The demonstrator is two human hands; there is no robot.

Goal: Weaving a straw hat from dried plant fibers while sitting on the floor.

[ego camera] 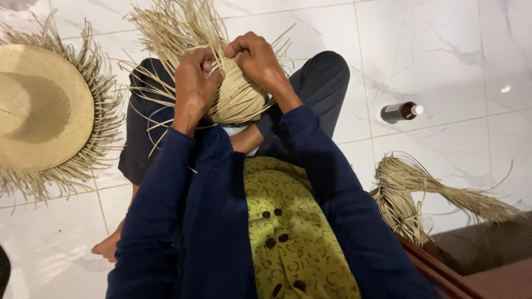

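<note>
Left hand [195,83]: closed on straw strands at the near side of the weave [235,97], fingers curled tight.
Right hand [256,58]: pinched shut on strands at the weave's top, just beside the left hand.
Weave: domed, on the lap under both hands; loose ends fan out beyond the fingers.
Hat [44,108]: on the floor, well left of the left hand.
Bottle [400,112]: lying right of the right hand, probably capped.
Straw bundle [421,194]: further right, nearer the body.
</note>
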